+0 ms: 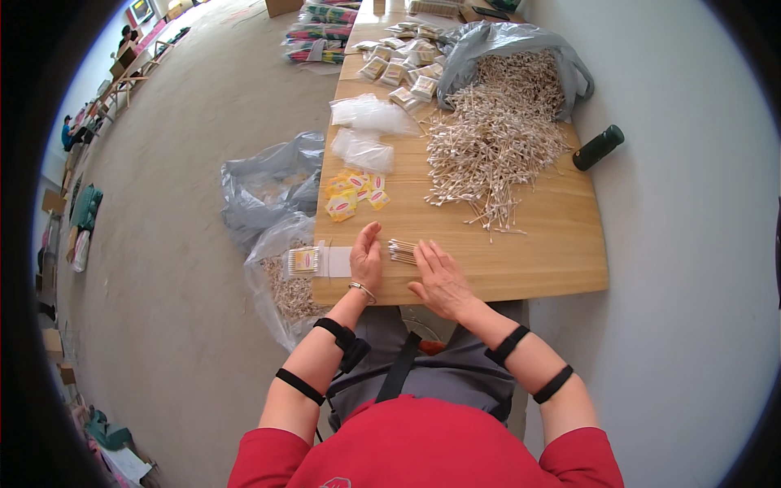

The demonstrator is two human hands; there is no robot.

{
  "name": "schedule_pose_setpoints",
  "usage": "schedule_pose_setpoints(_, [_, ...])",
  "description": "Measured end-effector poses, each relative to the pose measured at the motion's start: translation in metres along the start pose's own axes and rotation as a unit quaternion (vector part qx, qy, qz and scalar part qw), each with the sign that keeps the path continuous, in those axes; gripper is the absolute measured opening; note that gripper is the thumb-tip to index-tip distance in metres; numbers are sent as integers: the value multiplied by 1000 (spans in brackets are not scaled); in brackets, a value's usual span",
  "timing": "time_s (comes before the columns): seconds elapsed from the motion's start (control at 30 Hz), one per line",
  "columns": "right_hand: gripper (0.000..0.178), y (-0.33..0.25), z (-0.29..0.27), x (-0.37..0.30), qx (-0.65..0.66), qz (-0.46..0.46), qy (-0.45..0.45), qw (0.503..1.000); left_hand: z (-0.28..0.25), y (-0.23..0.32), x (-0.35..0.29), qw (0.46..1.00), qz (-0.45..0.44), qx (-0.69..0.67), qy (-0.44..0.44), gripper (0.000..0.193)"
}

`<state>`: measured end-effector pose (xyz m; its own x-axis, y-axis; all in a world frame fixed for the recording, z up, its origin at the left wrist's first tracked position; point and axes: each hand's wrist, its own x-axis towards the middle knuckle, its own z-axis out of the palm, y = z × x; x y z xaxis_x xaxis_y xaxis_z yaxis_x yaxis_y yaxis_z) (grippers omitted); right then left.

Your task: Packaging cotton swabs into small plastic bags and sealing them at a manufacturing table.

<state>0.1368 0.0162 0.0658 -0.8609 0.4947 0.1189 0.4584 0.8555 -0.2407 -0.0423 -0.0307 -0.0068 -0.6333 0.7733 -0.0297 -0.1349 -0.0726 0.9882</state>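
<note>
While it lies flat near the front edge of the table, the small bundle of cotton swabs has one hand at each end. The right hand is open, with straight fingers laid upon the right end of the sticks and the thumb apart. The left hand stands on its side just beside the other end, fingers extended and not closed; whether it touches the tips, I cannot tell. As I judge, the step in hand is to make the sticks even; the next move calls for gentle pressure from both sides, so that none rolls away.

Left of this hand lies a white card, and by the table's left edge a filled packet, which seems to reach beyond it. Farther along the same edge are yellow labels, then clear bags. Toward the right edge spreads a large heap of swabs, coming from a grey bag.
</note>
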Motion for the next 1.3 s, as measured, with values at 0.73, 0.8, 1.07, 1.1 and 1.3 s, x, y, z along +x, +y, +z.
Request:
schedule_pose_setpoints(0.73, [70, 12, 47, 24, 98, 74, -34, 992, 10, 0, -2, 998, -3, -54, 34, 35])
schedule_pose_setpoints(0.8, [59, 19, 50, 28, 337, 143, 164, 916, 8, -2, -3, 998, 1, -60, 29, 35])
schedule_pose_setpoints(1.07, [53, -10, 66, 44, 457, 180, 230, 840, 21, -5, -16, 997, 13, -80, 11, 39])
schedule_pose_setpoints(1.1, [52, -13, 66, 44, 458, 169, 219, 845, 20, -4, -16, 997, 14, -77, 10, 40])
schedule_pose_setpoints(1.3, [21, 3, 50, 39, 190, 119, 197, 955, 14, -6, -19, 986, -7, -166, 33, 38])
